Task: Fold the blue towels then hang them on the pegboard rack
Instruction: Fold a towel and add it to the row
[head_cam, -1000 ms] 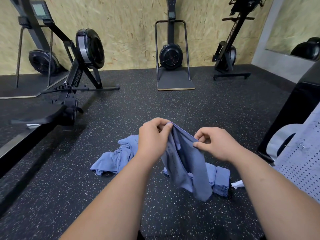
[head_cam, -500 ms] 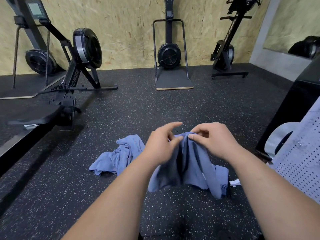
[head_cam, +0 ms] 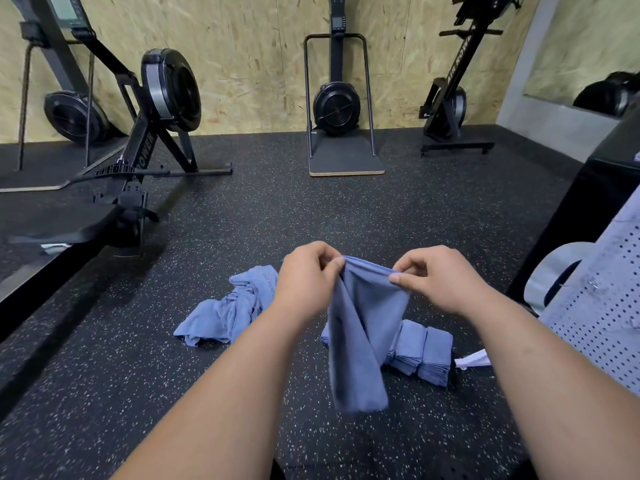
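— While both hands are raised, what do they hold?
— The left hand (head_cam: 304, 282) and right hand (head_cam: 436, 278) each pinch the top edge of one blue towel (head_cam: 360, 341), which hangs in front of the folded stack (head_cam: 422, 351).
— Other towels?
— A crumpled pile (head_cam: 228, 313) lies left of that stack, and the pegboard panel (head_cam: 595, 323) stands to its right.

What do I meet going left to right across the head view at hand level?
Rowing machine → crumpled blue towels → left hand → held blue towel → right hand → perforated pegboard.
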`<state>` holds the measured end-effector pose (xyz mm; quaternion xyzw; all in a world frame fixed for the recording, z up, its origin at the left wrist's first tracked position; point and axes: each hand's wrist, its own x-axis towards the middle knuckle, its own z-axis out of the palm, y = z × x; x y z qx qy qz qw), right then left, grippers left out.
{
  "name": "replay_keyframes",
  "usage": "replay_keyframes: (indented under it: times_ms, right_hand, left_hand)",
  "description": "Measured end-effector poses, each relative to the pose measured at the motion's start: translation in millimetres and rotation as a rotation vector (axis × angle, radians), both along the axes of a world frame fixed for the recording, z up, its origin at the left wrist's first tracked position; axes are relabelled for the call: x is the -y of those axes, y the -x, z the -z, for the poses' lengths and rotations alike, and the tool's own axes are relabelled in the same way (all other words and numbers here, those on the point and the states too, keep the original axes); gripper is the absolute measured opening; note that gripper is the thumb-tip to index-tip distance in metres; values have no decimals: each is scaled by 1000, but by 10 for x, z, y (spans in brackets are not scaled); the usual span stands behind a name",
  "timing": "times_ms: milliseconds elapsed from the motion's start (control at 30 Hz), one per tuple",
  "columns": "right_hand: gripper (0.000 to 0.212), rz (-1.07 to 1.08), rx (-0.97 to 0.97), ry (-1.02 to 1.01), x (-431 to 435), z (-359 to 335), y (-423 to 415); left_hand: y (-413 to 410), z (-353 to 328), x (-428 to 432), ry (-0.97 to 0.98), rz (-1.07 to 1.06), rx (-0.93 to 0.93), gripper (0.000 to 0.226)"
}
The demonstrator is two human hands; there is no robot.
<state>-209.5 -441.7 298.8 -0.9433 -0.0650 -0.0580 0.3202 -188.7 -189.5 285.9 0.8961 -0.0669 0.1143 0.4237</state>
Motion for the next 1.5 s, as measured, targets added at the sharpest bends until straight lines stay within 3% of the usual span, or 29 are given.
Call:
replay_keyframes:
  times_ms: [300, 467, 567, 733, 867, 1067, 1267, 1500]
  right_hand:
    - [12, 122, 6, 137, 135, 21, -4]
    - [9, 195, 16, 40, 147, -18, 2]
    - [11, 254, -5, -70, 135, -2, -16]
    - [7, 235, -72, -495, 21, -19, -26]
    - [17, 130, -146, -573, -177, -120, 26]
    - [42, -91, -279, -504, -447, -194, 107]
    - [19, -75, -14, -195, -529, -138, 58]
    - [11, -12, 33, -152, -556, -137, 59]
  left_hand:
    - [-145, -17, -309, 140, -257, 48, 13]
    - [-207, 2, -442, 141, -315, 20, 12]
    - [-227, 37, -483, 127, -308, -14, 11]
    - [-230, 113, -468, 40, -226, -142, 6]
    - [-188, 147, -341, 85, -35, -201, 7]
    - [-83, 80, -144, 167, 216, -190, 27]
    - [-25, 43, -74, 314, 304, -168, 35]
    - [27, -23, -71, 333, 343, -140, 30]
